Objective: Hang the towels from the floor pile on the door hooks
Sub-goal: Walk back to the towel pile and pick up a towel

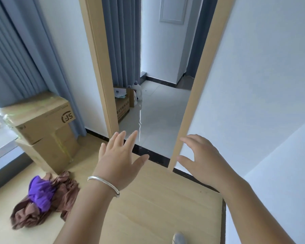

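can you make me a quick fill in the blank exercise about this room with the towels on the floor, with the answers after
1. The purple towel lies on top of a crumpled ____ towel on the floor.
2. The silver bracelet is on the ____ wrist.
3. Both the left hand and the right hand are ____, holding nothing.
4. Behind the pile stand two stacked cardboard ____.

Missing words: brown; left; open; boxes

Two towels lie in the floor pile: one purple towel (40, 192) and one brown towel (30, 213). Three cardboard boxes show: two stacked boxes (42, 127) and one box (122, 106) beyond the doorway. Two hands, one bracelet (104, 184), two white bottles (137, 93).
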The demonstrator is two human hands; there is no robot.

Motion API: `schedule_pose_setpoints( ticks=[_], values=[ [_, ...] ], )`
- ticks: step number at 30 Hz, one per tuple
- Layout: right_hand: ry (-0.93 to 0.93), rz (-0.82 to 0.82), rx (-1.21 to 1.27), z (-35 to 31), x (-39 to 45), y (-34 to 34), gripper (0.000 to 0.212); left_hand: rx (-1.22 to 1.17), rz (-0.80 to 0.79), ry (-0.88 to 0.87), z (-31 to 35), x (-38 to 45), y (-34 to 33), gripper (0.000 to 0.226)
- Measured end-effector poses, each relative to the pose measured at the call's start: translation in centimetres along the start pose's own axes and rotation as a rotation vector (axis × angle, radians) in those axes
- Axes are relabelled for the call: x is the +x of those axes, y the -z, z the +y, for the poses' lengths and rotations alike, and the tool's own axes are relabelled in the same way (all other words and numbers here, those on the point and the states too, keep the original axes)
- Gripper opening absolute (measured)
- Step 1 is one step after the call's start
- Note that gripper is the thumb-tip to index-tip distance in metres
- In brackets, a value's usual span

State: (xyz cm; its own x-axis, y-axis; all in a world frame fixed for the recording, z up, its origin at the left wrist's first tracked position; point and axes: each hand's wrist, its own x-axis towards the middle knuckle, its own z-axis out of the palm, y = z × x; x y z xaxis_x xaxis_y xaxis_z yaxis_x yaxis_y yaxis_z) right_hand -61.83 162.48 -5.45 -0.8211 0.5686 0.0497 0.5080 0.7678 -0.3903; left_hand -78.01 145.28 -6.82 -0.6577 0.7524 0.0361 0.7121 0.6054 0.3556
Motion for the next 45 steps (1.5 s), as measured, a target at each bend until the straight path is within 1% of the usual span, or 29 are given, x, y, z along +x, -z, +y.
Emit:
schedule_pose_setpoints(
  ticks=[3, 6, 9, 12, 16, 20, 23, 28, 32, 35, 37, 41, 45],
  values=[
    [0.107, -0.051, 0.021, -0.9, 5.2, -1.3, 0.056, 0.02, 0.03, 0.113, -2.1, 2.0, 0.1, 0.073],
    [0.252, -0.089, 0.029, -1.9, 11.2, -2.5, 0.055, 0.051, 0.086, 0.247, -4.1, 4.5, 0.3, 0.073],
    [0.403, -0.12, 0.017, -3.5, 17.0, -3.3, 0.053, 0.079, 0.192, 0.363, -5.6, 6.7, 1.1, 0.074],
    [0.54, -0.192, 0.038, -5.3, 21.9, -4.5, 0.054, 0.095, 0.291, 0.501, -6.8, 8.4, 2.0, 0.076],
    [0.712, -0.298, 0.049, -8.2, 26.6, -6.7, 0.057, 0.117, 0.401, 0.679, -8.1, 9.2, 2.6, 0.078],
    [0.858, -0.378, 0.088, -12.1, 29.3, -9.1, 0.056, 0.134, 0.454, 0.847, -9.9, 7.5, 3.0, 0.08],
    [0.962, -0.434, 0.096, -16.0, 30.1, -11.3, 0.055, 0.133, 0.48, 0.976, -11.8, 5.4, 3.1, 0.079],
    [1.136, -0.519, 0.057, -24.3, 30.1, -16.8, 0.054, 0.096, 0.519, 1.177, -16.9, 1.4, 2.8, 0.078],
    [1.266, -0.601, -0.013, -32.3, 28.9, -22.3, 0.055, 0.034, 0.542, 1.349, -22.7, -2.8, 2.8, 0.083],
    [1.368, -0.657, -0.076, -37.4, 27.2, -26.5, 0.059, -0.012, 0.552, 1.469, -27.0, -6.1, 2.0, 0.08],
    [1.445, -0.696, -0.118, -40.3, 25.8, -29.5, 0.062, -0.039, 0.559, 1.548, -29.7, -8.5, 0.9, 0.079],
    [1.603, -0.753, -0.167, -44.0, 22.9, -36.1, 0.065, -0.072, 0.532, 1.671, -34.2, -12.4, -2.5, 0.077],
    [1.746, -0.817, -0.29, -45.7, 20.5, -44.0, 0.071, -0.114, 0.467, 1.73, -38.0, -15.3, -7.8, 0.076]
  ],
)
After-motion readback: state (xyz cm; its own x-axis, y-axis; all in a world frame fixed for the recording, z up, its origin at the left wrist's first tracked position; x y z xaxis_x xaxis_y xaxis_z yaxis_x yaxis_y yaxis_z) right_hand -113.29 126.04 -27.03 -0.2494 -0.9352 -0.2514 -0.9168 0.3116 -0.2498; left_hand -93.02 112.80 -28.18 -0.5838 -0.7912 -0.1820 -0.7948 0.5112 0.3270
